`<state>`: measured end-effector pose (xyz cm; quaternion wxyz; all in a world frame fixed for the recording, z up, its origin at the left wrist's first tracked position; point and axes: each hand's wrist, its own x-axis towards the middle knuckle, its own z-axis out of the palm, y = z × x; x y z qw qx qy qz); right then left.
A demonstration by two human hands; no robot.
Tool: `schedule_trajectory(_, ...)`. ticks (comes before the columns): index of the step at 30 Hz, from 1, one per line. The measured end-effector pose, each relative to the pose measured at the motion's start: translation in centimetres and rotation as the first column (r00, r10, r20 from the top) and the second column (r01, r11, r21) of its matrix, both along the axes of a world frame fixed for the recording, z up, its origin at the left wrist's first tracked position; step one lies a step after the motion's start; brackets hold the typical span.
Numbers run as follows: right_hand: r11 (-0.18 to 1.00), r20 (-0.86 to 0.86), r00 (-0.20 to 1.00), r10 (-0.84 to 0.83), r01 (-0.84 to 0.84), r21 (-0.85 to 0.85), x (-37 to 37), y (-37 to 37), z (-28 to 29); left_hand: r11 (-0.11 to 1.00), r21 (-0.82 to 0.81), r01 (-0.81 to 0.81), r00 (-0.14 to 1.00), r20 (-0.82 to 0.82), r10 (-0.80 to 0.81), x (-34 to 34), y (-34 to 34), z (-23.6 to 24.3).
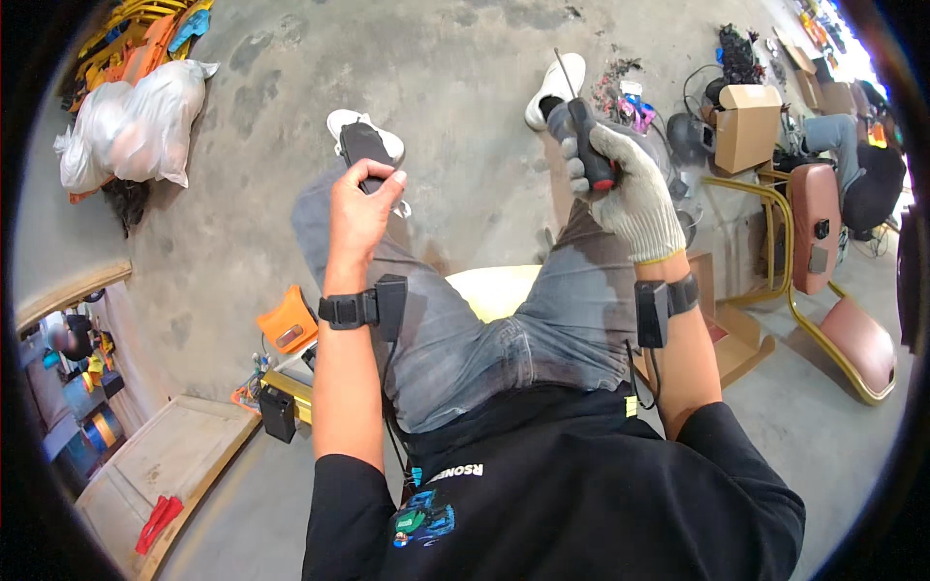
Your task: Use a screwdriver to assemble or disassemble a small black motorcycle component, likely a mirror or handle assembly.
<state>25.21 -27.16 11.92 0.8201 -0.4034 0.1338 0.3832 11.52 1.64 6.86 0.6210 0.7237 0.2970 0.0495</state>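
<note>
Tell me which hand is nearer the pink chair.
Right. The gloved right hand, gripping a screwdriver, is left of the chair; the bare left hand, holding a black object, is farther left.

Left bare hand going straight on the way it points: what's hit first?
Past the flat black rectangular device it holds, the bare left hand lines up with the left white shoe, likely met first. Depth is unclear; the shoe appears lower, so the hand might pass above.

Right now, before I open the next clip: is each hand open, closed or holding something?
Left hand: closed on a flat black object.
Right hand: gloved, closed around a screwdriver.
</note>
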Motion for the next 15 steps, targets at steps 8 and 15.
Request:
schedule_trajectory(8,1.000,-0.119,0.993,0.024,-0.023,0.012,5.4,2.6,-5.9,0.964,0.217,0.150,0.957,-0.275,-0.087,7.1,1.8,-5.5)
schedule_trajectory(15,0.890,0.052,0.995,0.084,-0.051,-0.452,7.7,3.4,-11.2,0.885,0.265,0.383,0.794,-0.584,-0.169,8.0,2.3,-18.8)
